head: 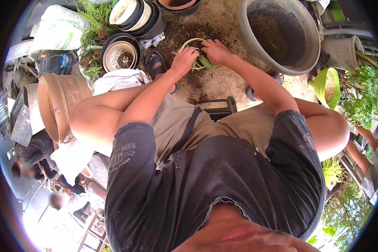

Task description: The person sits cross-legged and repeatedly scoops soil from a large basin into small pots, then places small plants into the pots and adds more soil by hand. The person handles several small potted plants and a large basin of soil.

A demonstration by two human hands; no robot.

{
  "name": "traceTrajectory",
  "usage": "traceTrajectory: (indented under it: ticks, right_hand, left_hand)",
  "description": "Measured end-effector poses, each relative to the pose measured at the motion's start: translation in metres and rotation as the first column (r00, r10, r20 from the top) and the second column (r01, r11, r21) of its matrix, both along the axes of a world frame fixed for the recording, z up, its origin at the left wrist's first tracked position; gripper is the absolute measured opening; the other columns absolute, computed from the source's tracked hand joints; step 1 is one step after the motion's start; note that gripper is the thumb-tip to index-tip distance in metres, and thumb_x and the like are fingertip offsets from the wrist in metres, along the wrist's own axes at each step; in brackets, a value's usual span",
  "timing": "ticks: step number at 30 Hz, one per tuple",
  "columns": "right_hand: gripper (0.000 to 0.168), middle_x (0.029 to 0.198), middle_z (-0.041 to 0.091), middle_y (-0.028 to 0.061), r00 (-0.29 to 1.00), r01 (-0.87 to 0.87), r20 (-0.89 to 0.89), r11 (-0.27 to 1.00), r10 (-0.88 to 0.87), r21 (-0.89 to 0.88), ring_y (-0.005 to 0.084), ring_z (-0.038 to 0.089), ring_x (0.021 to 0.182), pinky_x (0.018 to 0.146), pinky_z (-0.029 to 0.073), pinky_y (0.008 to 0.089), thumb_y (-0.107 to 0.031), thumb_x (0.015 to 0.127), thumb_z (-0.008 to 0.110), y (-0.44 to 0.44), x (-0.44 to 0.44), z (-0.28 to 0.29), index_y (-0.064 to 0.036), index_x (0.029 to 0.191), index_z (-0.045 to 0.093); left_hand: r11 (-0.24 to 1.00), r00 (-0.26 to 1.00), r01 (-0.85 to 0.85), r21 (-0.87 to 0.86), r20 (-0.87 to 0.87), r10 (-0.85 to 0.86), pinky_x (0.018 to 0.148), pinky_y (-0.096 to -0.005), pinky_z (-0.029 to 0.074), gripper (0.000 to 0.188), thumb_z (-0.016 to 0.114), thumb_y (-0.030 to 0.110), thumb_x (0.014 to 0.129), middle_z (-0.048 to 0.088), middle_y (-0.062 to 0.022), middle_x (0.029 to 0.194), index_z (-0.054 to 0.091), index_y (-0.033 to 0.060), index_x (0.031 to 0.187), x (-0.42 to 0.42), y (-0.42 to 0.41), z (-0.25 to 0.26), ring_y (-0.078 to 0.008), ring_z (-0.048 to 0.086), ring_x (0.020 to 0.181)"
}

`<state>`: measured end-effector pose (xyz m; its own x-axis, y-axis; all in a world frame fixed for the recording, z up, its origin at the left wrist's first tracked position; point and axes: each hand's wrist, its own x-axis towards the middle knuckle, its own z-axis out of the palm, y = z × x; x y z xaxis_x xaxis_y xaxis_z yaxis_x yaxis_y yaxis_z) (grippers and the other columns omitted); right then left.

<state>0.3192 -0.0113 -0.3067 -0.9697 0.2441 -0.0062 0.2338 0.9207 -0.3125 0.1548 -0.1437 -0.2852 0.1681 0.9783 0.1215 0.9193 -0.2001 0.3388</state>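
On the ground before me stands a small pale-rimmed pot (193,40) holding a plant with narrow green-and-white striped leaves (204,62). My left hand (186,59) is over the pot's left side, its fingers bent down among the leaves. Across from it, my right hand (216,51) reaches over the pot's right edge with its fingers curled inward. The fingertips of both hands are partly hidden, so I cannot tell how firmly either one holds the leaves. Dark loose soil (176,34) is scattered on the ground around the pot.
A large grey basin (312,47) with soil stands at right. Stacked pots (156,25), nested round pots (105,52) and a terracotta pot (64,94) are at left, near a white sack (55,30). A dark plastic stool (220,110) shows between my legs. Other people are at both sides.
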Motion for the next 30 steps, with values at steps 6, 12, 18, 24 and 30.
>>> traceTrajectory:
  ticks: [6, 12, 18, 24, 30]
  right_hand:
    - [0.027, 0.12, 0.054, 0.0017, 0.993, -0.07, -0.088, 0.996, 0.075, 0.061, 0.0195, 0.048, 0.113, 0.091, 0.038, 0.0362, -0.011, 0.08, 0.06, 0.006, -0.017, -0.002, -0.008, 0.106, 0.064]
    - [0.03, 0.118, 0.057, 0.0021, 0.973, -0.147, -0.172, 0.987, 0.156, 0.068, 0.0199, 0.049, 0.11, 0.09, 0.038, 0.0354, -0.009, 0.076, 0.061, 0.013, -0.025, -0.011, -0.005, 0.106, 0.065]
    - [0.03, 0.117, 0.058, 0.0064, 0.994, -0.066, -0.084, 0.998, 0.068, 0.024, 0.0227, 0.048, 0.112, 0.093, 0.037, 0.0379, -0.01, 0.078, 0.06, 0.012, 0.006, 0.002, -0.003, 0.107, 0.064]
    - [0.032, 0.121, 0.054, 0.0079, 0.956, -0.125, -0.26, 0.991, 0.134, 0.052, 0.0246, 0.047, 0.116, 0.097, 0.035, 0.0437, -0.016, 0.081, 0.059, -0.004, 0.033, -0.004, -0.005, 0.111, 0.061]
    - [0.034, 0.124, 0.053, 0.0094, 0.983, -0.119, -0.147, 0.993, 0.114, -0.023, 0.0253, 0.045, 0.121, 0.105, 0.028, 0.0477, -0.022, 0.084, 0.059, -0.007, 0.029, -0.009, -0.007, 0.115, 0.059]
  left_hand:
    - [0.998, 0.997, 0.066, 0.004, -0.044, -0.066, 0.085, -0.0366, 0.04, 0.03, 0.059, -0.004, 0.071, 0.055, -0.0073, 0.1, 0.06, 0.0075, 0.099, -0.001, -0.001, 0.001, -0.0237, 0.055, 0.098]
    - [0.997, 0.997, 0.074, 0.026, -0.022, -0.073, 0.084, -0.0364, 0.04, 0.028, 0.056, -0.003, 0.073, 0.055, -0.0067, 0.096, 0.062, 0.0079, 0.098, 0.0, -0.002, 0.002, -0.023, 0.055, 0.095]
    - [0.999, 0.997, 0.05, -0.008, -0.055, -0.051, 0.087, -0.0363, 0.04, 0.028, 0.059, 0.0, 0.072, 0.055, -0.0067, 0.096, 0.062, 0.0095, 0.099, -0.001, -0.001, 0.004, -0.0234, 0.055, 0.097]
    - [0.999, 0.998, 0.053, -0.006, -0.022, -0.053, 0.09, -0.0362, 0.04, 0.028, 0.06, 0.001, 0.073, 0.056, -0.0065, 0.097, 0.063, 0.0105, 0.099, -0.006, 0.004, 0.005, -0.0234, 0.056, 0.097]
    - [0.999, 0.999, 0.043, 0.016, 0.007, -0.043, 0.081, -0.0362, 0.041, 0.025, 0.067, 0.009, 0.074, 0.059, -0.0063, 0.096, 0.062, 0.0091, 0.099, -0.013, 0.011, 0.009, -0.0243, 0.059, 0.091]
